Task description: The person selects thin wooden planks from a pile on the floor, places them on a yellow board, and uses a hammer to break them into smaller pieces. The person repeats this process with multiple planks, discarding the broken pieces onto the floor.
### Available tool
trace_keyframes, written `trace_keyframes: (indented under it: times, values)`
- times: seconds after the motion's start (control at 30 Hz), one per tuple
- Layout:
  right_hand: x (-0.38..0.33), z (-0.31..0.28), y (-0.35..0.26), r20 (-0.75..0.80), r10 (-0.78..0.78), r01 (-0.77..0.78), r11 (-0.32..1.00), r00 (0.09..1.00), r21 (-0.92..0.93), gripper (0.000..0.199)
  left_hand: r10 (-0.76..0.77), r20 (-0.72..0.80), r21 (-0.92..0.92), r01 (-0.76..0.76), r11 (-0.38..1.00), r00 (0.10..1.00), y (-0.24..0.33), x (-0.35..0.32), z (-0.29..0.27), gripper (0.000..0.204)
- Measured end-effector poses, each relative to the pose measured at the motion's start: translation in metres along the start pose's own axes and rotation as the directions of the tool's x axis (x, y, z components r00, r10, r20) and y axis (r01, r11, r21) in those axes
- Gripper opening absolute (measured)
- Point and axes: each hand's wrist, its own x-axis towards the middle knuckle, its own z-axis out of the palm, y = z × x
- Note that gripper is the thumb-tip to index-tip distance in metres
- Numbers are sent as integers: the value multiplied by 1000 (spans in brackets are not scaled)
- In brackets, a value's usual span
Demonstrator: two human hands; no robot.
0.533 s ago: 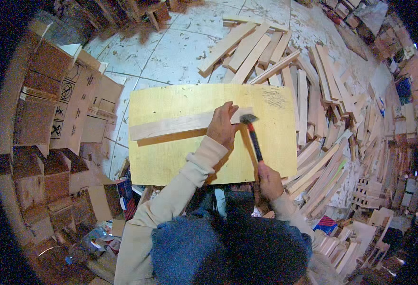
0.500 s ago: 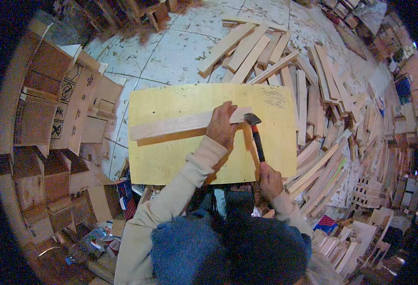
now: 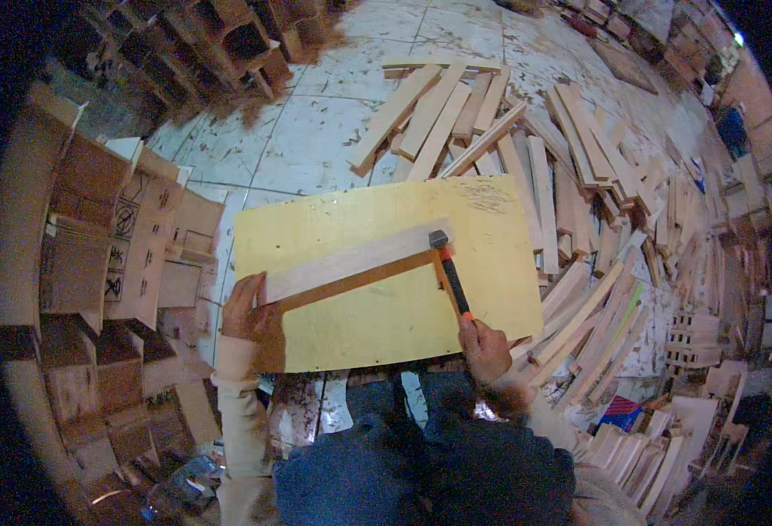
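A pale wooden slat [image 3: 351, 256] lies at a slant over the yellow board [image 3: 386, 329], casting a shadow along its near side. My left hand [image 3: 244, 309] is closed on the slat's left end, at the board's left edge. With my right hand [image 3: 485, 349] I grip a hammer [image 3: 452, 280] by its black and orange handle. The dark hammer head is over the slat's far right end; whether it touches the wood I cannot tell.
Loose wooden slats [image 3: 447, 114] are heaped on the tiled floor [image 3: 316, 114] beyond the board, with more stacked wood [image 3: 587, 324] along the right. Open cardboard boxes [image 3: 131, 254] stand at the left. Dark wooden pieces [image 3: 245, 44] lie at the far left.
My left hand has moved from near the slat's right end to its left end. The slat is now more tilted, and the hammer head has shifted slightly left and nearer.
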Motion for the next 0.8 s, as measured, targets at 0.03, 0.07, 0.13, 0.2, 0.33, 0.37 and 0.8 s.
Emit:
trace_keyframes:
  times: [0.03,0.07,0.13,0.2,0.33,0.37,0.8]
  values:
    - [-1,3,-5,21,9,-9,1000,1000,-5,60,-4,-56,-139,-4,990,998,8,2,12,57]
    - [-3,8,-9,75,58,-57,998,996,-7,59,-14,-94,-235,-8,972,995,22,8,27,55]
    - [-5,11,-14,119,-96,95,995,988,10,54,68,-147,-241,-103,965,987,57,27,56,54]
    - [-7,11,-15,115,-165,163,986,980,28,49,106,-97,-321,-132,938,990,89,52,79,54]
    - [-11,3,-14,107,-168,178,980,980,-91,47,248,-135,-319,-279,906,959,121,81,106,55]
    - [-11,0,-14,136,-98,107,993,986,-59,48,266,-140,-331,-298,895,954,122,83,109,55]
    - [-14,-3,-9,202,-118,103,991,972,82,49,62,-38,-805,-67,589,997,107,81,145,61]
